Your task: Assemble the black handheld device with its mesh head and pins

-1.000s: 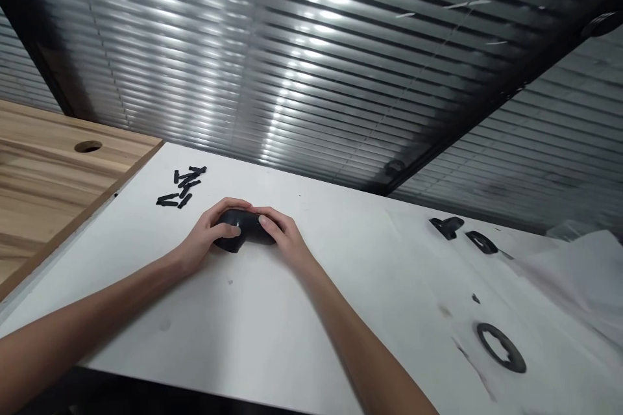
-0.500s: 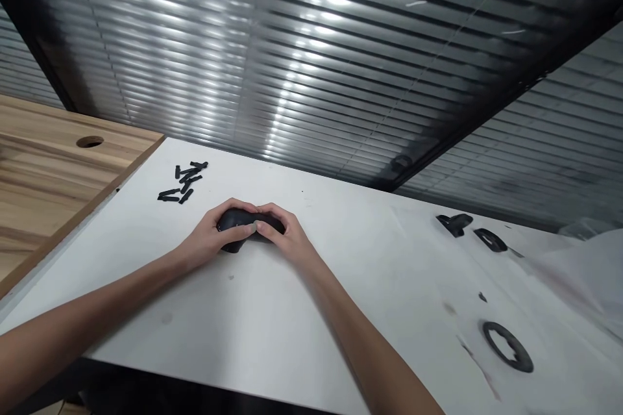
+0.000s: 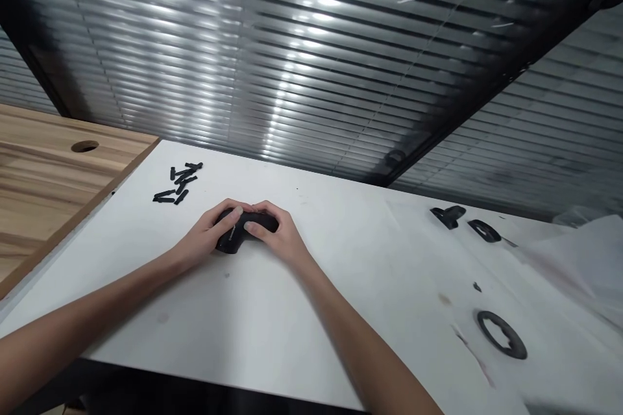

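At the far left of the frame, a wooden surface (image 3: 43, 175) with a round cut-out adjoins the white table (image 3: 292, 337). Right of this joint, short black strips (image 3: 182, 197) lie loose in a small group, several overlapping. Lower-left of centre, the left hand (image 3: 210, 228) grips one end of a curved black part (image 3: 239, 232), thumb on the upper face, fingers wrapped around the far edge. The right hand (image 3: 280, 226) grips the opposite end in the same manner, its thumb laid across the face. Whether the part contacts the table cannot be determined. Pale lettering is present on the part beside the left thumb; it is too small to read. At the right, a branched black piece (image 3: 452, 215), a small ring (image 3: 492, 236), a black fragment (image 3: 477, 287) and a larger ring (image 3: 516, 347) lie separately, ahead of a pale sheet (image 3: 584, 259) at the frame edge. Status, by judgement: manual work on the held part is under way; the strips and right-hand pieces remain unattached. Completion cannot be confirmed.
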Demonstrator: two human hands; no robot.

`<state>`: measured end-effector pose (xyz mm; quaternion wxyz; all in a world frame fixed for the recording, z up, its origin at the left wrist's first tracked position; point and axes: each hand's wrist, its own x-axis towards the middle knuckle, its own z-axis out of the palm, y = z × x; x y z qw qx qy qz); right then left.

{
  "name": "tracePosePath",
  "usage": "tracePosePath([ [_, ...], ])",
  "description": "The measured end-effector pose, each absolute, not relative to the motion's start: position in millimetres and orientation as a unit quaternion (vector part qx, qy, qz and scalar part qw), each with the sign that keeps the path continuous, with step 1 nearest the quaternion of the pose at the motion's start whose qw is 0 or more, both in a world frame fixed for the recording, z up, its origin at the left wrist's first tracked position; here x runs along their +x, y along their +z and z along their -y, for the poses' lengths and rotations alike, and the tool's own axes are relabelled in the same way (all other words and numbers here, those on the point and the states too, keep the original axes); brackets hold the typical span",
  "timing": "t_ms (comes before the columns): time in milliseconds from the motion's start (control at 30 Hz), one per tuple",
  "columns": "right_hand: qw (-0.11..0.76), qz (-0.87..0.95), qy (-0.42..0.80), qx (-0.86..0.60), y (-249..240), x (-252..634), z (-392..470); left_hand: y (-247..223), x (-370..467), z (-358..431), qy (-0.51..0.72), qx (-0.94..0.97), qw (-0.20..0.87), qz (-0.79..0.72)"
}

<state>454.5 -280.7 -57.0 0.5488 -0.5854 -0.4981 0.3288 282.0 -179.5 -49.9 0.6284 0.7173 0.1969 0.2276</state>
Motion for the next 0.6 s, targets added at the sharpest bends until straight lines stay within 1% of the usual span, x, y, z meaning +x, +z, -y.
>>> tracePosePath([
  [433, 0.521, 0.542, 0.318, -0.578, -54.9, 461.6, 281.1, -46.0, 283.3, 181.0, 0.225, 0.687, 0.658, -0.211],
  [533, 0.537, 0.538, 0.318, -0.567, -57.6, 461.6, 280.7, -47.0, 283.3, 178.4, 0.241, 0.67, 0.67, -0.212],
  [600, 0.56, 0.528, 0.312, -0.557, -58.0, 460.6, 280.5, -48.0, 283.8, 174.3, 0.27, 0.626, 0.696, -0.226],
])
